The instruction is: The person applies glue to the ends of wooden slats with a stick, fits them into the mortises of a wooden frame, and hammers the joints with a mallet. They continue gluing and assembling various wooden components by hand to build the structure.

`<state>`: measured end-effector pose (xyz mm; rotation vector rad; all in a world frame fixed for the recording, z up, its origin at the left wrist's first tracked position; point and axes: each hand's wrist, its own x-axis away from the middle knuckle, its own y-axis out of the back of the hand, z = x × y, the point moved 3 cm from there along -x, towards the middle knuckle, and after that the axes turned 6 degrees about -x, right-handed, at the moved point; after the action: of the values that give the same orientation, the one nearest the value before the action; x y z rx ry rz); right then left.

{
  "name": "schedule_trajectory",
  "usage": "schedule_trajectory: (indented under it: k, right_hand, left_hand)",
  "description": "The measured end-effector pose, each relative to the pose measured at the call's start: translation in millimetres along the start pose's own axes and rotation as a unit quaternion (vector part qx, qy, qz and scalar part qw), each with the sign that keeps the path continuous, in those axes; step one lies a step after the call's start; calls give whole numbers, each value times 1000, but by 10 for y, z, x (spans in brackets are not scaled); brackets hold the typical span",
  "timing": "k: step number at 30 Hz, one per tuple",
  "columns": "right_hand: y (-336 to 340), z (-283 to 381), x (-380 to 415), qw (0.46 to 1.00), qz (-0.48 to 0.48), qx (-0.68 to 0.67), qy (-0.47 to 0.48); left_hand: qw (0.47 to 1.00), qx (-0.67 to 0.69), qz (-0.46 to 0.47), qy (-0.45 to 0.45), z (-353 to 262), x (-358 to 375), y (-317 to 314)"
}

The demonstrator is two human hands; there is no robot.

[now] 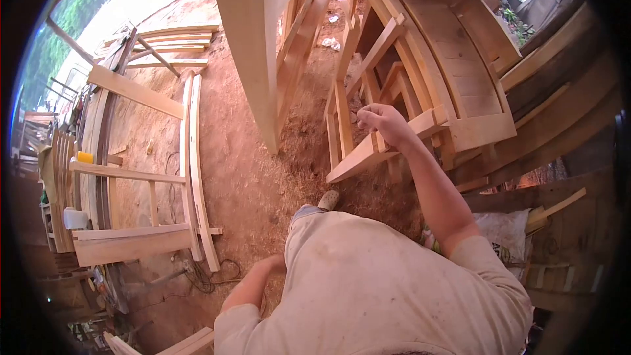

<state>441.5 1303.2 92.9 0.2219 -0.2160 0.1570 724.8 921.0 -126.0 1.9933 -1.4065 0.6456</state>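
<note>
My right hand (384, 123) is raised over a pale wooden frame (358, 161) right of centre, its fingers curled together; whether something small is between them cannot be made out. The frame's long rail lies just under the wrist. My left hand (277, 264) hangs low by my side, mostly hidden behind the shirt, and its fingers do not show. Beyond the right hand stand more slatted wooden pieces with a broad panel (453, 72).
A tall wide board (246, 39) rises at top centre. Left, a wooden frame (131, 171) leans by long rails (195, 171). A cable (210, 279) lies on the reddish dirt floor (246, 190). A white sack (499, 230) is at the right.
</note>
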Motion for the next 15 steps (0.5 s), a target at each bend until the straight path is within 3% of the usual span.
schedule_trajectory:
  k: [2, 5, 6, 8, 9, 11, 12, 14, 15]
  right_hand:
    - [9, -7, 39, 1000, -16, -15, 15]
    - [5, 211, 207, 962, -91, 254, 38]
    - [-7, 205, 215, 962, -90, 256, 38]
    - [-94, 277, 223, 911, -101, 363, 170]
    - [-154, 321, 231, 911, -97, 361, 173]
    - [-290, 379, 248, 920, 18, 386, 63]
    - [-329, 457, 266, 919, 21, 387, 67]
    - [-399, 548, 281, 909, 20, 414, 45]
    - [-422, 549, 254, 910, 19, 411, 47]
  left_hand:
    - [1000, 2, 12, -17, -259, 186, -20]
    - [998, -45, 40, 1, -469, 321, 31]
    - [997, -57, 51, 10, -527, 359, 88]
    - [993, -79, 74, 39, -634, 395, 218]
    - [991, -89, 88, 56, -675, 409, 278]
    - [988, -94, 96, 76, -710, 412, 354]
    - [989, -91, 91, 76, -662, 395, 327]
    - [993, -94, -41, -48, -519, 323, 261]
    - [993, -96, -42, -45, -369, 248, 202]
